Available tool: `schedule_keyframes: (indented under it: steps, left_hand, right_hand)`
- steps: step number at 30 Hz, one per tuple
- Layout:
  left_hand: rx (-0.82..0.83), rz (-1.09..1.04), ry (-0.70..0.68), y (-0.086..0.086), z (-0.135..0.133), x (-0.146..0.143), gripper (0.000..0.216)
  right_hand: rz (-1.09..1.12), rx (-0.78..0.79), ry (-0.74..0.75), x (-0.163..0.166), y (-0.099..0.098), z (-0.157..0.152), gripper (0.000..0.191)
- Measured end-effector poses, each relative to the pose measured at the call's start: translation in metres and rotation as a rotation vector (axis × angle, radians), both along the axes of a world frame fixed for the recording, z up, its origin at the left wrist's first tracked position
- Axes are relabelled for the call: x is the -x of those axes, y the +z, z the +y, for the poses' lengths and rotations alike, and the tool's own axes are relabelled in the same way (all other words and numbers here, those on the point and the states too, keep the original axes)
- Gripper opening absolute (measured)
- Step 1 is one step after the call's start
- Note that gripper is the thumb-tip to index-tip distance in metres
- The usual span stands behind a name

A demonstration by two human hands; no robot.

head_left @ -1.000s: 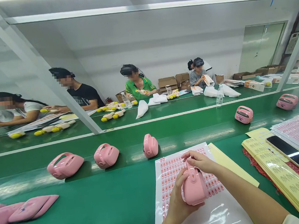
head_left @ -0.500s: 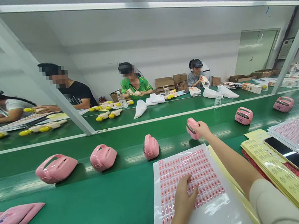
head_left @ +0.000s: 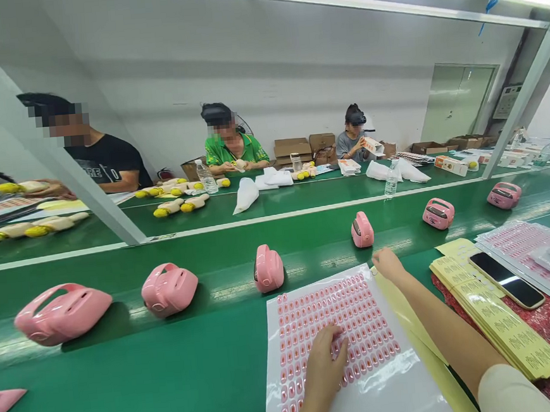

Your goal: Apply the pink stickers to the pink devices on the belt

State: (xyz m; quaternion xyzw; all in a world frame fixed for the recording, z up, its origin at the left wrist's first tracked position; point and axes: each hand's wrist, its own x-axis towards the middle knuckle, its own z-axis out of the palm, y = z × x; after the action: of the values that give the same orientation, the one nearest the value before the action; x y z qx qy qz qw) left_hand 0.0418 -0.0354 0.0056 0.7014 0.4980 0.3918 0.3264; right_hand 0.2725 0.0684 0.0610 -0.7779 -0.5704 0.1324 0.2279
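Observation:
A white sheet of pink oval stickers [head_left: 335,328] lies in front of me. My left hand [head_left: 325,361] rests on its sticker rows, thumb and index finger apart, holding nothing. Above the sheet's upper right corner is my right hand [head_left: 388,264], fingers loosely bent and partly hidden, with nothing visible in them. Just beyond it, a pink plastic device with a handle [head_left: 363,231] stands on the green belt [head_left: 317,253], apart from the fingers. Similar pink devices stand in a row to the left [head_left: 268,269] and right [head_left: 438,213].
Right of my arm lie yellow printed label sheets [head_left: 498,322], a phone [head_left: 507,280] and another sticker sheet [head_left: 535,242] on red wrap. Across the belt, co-workers sit at a green table with yellow-tipped items, white bags [head_left: 245,195], a bottle [head_left: 391,181] and boxes. A slanted metal post [head_left: 85,164] rises at left.
My right hand has let go of the pink device and drawn back toward the sticker sheet's corner. The device now stands on the belt. The whole view has shifted somewhat.

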Motion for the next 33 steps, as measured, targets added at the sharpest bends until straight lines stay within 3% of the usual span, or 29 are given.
schedule_keyframes:
  steps: [6, 16, 18, 20, 24, 27, 33]
  left_hand:
    - [0.105, 0.138, 0.056, 0.004, 0.004, 0.009, 0.02]
    - [0.302, 0.348, -0.049, 0.04, -0.003, 0.018, 0.04]
    - [0.348, 0.293, -0.001, 0.051, 0.01, 0.029, 0.039]
    - [0.338, 0.096, 0.141, 0.062, 0.031, 0.042, 0.038]
    - [0.302, -0.045, 0.306, 0.076, 0.083, 0.064, 0.057]
    - [0.303, -0.11, 0.4, 0.074, 0.113, 0.07, 0.059]
    - [0.289, -0.111, 0.391, 0.061, 0.139, 0.066, 0.024]
  right_hand:
    - [0.006, 0.039, -0.019, 0.002, -0.029, -0.034, 0.017]
    - [0.11, 0.074, -0.179, 0.008, -0.034, -0.022, 0.015]
    - [0.143, 0.072, -0.192, 0.008, -0.034, -0.021, 0.015]
    - [0.176, 0.072, -0.201, 0.006, -0.034, -0.022, 0.015]
    - [0.226, 0.078, -0.208, -0.002, -0.029, -0.027, 0.014]
    - [0.257, 0.088, -0.209, -0.004, -0.025, -0.025, 0.012]
    - [0.275, 0.057, -0.199, 0.008, -0.028, -0.014, 0.012]
